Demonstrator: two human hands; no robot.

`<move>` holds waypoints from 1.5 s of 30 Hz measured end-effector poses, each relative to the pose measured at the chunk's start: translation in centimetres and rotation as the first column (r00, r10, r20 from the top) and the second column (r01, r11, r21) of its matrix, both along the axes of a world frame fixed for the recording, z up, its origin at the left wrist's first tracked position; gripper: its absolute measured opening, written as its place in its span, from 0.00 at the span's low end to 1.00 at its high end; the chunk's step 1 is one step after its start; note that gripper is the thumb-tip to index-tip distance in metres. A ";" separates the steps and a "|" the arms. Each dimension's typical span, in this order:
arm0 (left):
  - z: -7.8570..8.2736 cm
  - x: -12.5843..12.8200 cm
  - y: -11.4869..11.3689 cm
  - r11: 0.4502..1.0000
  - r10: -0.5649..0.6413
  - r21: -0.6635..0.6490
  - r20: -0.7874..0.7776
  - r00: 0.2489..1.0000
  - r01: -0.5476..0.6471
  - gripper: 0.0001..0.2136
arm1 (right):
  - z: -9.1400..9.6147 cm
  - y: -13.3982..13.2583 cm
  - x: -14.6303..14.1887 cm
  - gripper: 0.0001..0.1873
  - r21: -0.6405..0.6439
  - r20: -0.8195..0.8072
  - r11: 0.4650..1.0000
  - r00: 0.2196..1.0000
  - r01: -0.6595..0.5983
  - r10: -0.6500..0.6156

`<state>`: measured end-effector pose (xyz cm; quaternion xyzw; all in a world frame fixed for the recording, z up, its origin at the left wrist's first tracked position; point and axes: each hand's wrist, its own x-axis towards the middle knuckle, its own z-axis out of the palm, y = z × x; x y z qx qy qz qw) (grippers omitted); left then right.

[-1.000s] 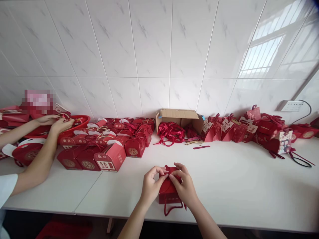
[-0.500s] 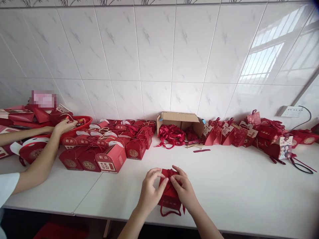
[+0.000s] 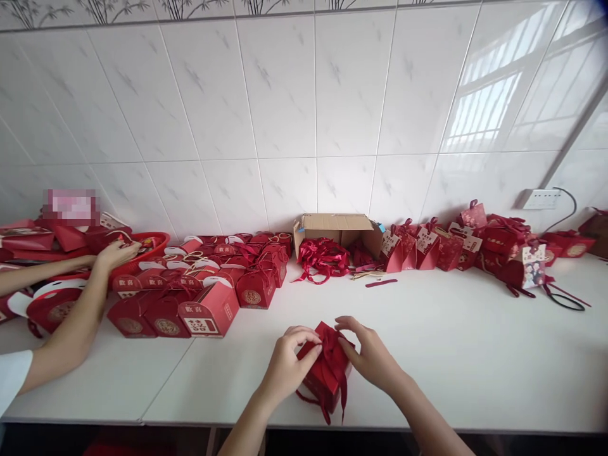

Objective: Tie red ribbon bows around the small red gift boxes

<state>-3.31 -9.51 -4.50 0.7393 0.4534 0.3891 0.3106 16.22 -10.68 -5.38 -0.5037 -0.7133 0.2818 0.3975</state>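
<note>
Counter [image 3: 451, 361]: running white beneath the tiled wall [image 3: 280, 95]; red box [image 3: 315, 375] sitting near the front edge.
Left hand [image 3: 285, 362]: fingers apparently pinching the ribbon [image 3: 329, 354] at its bow's left side.
Right hand [image 3: 373, 356]: fingers standing parted beside the bow; can't tell if gripping.
Ribbon: probably needing even, gentle tugging without denting the box.

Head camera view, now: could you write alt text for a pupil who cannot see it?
A person's left hand and right hand are at a dark red ribbon on a small red box, on a white table. Behind are decorated red boxes and an open cardboard box of loose ribbons; at left, a co-worker's hand.
</note>
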 end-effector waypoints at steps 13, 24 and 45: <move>2.8 -0.4 1.0 0.996 -0.089 -0.026 -0.191 0.977 0.086 0.04 | 4.9 1.7 1.1 0.18 -0.161 0.121 0.973 0.975 -0.167 0.188; 4.2 -0.4 2.4 0.971 -0.237 -0.102 -0.289 0.927 0.217 0.05 | 3.7 2.8 0.9 0.18 0.059 0.122 0.908 0.905 -0.416 0.407; 4.2 -1.5 3.8 0.928 -0.360 -0.191 -0.249 0.899 0.319 0.03 | 1.0 2.1 1.4 0.26 0.147 0.245 0.845 0.847 -0.514 0.472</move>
